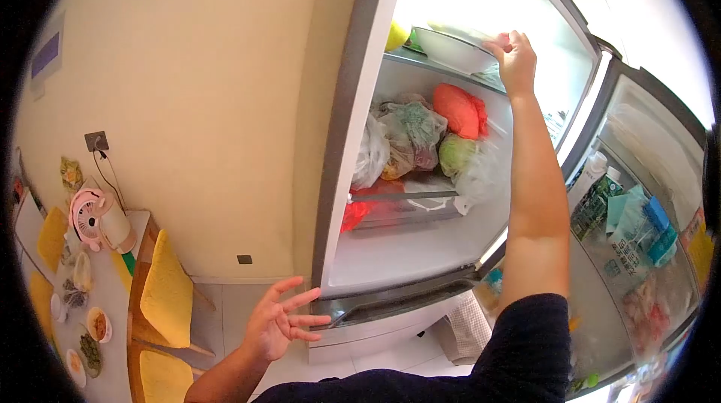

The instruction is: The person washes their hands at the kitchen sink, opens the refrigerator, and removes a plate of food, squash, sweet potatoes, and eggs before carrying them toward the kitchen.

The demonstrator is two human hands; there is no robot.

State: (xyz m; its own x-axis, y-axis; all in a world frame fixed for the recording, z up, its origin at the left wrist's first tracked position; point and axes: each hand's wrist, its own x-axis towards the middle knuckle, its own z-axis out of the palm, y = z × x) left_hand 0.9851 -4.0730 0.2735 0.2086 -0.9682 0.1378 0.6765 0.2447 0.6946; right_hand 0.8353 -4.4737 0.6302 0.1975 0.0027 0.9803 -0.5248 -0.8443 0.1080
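Observation:
A white bowl (454,51) rests on the upper glass shelf of the open fridge, with its top washed out by bright light. My right hand (516,65) reaches in from the right, fingers closed at the bowl's near right rim; whether a film or cover is also pinched there cannot be made out. Low at the left, in front of the fridge, my left hand (279,322) hangs in the air with fingers spread and holds nothing. Beneath the shelf lie filled plastic bags (411,129), a red bag (460,110) and a green round vegetable (457,153).
On the right, the open fridge door (612,268) carries cartons and bags in its racks. A yellow fruit (397,35) sits left of the bowl. Far left stand a table (113,283) with dishes, a kettle (115,229), a pink fan (88,219) and yellow chairs (167,294).

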